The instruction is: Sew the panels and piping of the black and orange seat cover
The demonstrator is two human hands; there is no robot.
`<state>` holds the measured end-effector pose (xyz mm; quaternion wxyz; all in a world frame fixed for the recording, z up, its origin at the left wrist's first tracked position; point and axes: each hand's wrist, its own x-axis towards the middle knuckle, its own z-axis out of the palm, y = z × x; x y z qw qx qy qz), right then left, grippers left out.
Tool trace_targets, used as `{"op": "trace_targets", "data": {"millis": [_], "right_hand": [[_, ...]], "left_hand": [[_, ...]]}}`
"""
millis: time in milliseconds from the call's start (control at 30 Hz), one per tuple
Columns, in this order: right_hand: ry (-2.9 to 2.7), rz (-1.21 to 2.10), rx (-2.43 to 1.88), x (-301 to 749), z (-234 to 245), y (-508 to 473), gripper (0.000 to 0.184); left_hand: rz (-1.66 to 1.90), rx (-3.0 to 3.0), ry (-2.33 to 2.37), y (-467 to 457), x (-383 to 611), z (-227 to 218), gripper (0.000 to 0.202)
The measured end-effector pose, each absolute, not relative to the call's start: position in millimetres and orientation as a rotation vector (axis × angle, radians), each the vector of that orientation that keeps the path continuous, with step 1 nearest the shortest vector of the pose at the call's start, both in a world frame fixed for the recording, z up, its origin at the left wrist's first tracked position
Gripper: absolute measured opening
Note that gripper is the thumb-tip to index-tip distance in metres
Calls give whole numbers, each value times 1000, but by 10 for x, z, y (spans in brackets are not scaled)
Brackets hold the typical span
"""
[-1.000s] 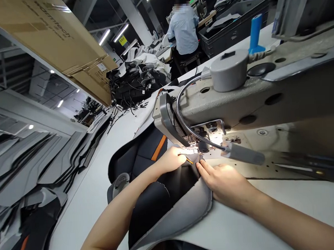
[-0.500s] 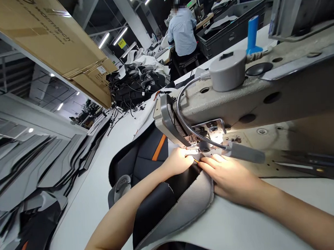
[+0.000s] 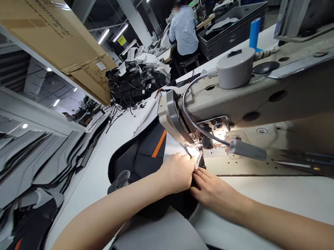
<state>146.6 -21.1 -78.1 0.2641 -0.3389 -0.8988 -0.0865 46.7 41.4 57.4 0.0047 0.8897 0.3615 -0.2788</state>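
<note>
at the sewing machine (image 3: 224,100) | both hands (image 3: 177,173) (image 3: 214,191) gripping fabric (image 3: 173,149) | gripped edge partly hidden

This is a sewing workshop: an industrial sewing machine (image 3: 235,103) stands on a white bench (image 3: 99,163), with cut panels (image 3: 52,155) stacked along the left edge and fabric (image 3: 143,80) heaped near the far end. Beyond, a person (image 3: 184,32) sits at another worktable (image 3: 166,54).

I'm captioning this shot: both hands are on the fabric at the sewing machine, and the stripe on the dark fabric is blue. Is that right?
Not quite: the stripe on the dark fabric is orange, not blue, as the head view shows. The rest stands: left hand and right hand are on the fabric at the sewing machine.
</note>
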Motion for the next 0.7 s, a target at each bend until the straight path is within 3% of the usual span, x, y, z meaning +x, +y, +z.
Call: {"op": "trace_targets", "data": {"millis": [67,233,433,567,700], "right_hand": [[-2366,-171,-903,1598,-802,-278,9],[-2307,-162,-931,1663,-774,-335,23],[-2236,-225,-946,1594,-862,-290,41],[-2271,50,-961,1652,-860,-194,49],[-2318,177,-930,1676,-863,-169,48]], "left_hand": [[-839,2775,1098,419,474,525,42],[-894,2694,1029,475,527,445,24],[-783,2725,913,520,531,334,24],[-772,2867,811,574,559,203,21],[-702,2890,1054,509,603,222,24]]}}
